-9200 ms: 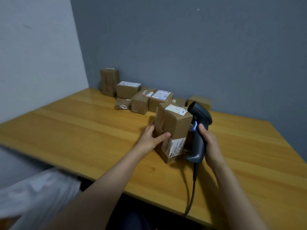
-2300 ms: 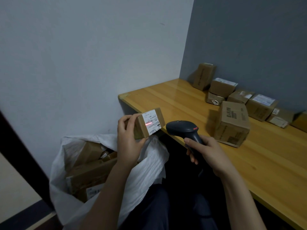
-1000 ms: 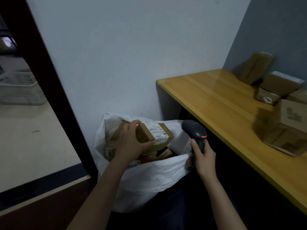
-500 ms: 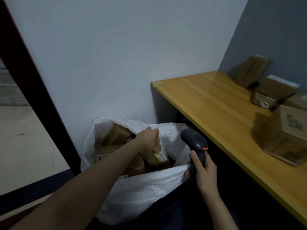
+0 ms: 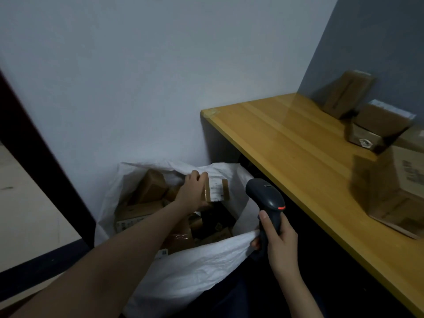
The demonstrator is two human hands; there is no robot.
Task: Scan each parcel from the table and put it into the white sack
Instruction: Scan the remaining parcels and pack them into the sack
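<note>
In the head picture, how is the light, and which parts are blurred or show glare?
Head view: the light is dim; the parcels at the frame's right edge are smeared, their print unreadable; the label on the small parcel in the left hand is too soft to read; a pale sheen lies on the table near its far corner; the scanner in the right hand looks sharper.

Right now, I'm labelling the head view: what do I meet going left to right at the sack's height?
Door frame → left hand → parcel → scanner → large box on the table.
</note>
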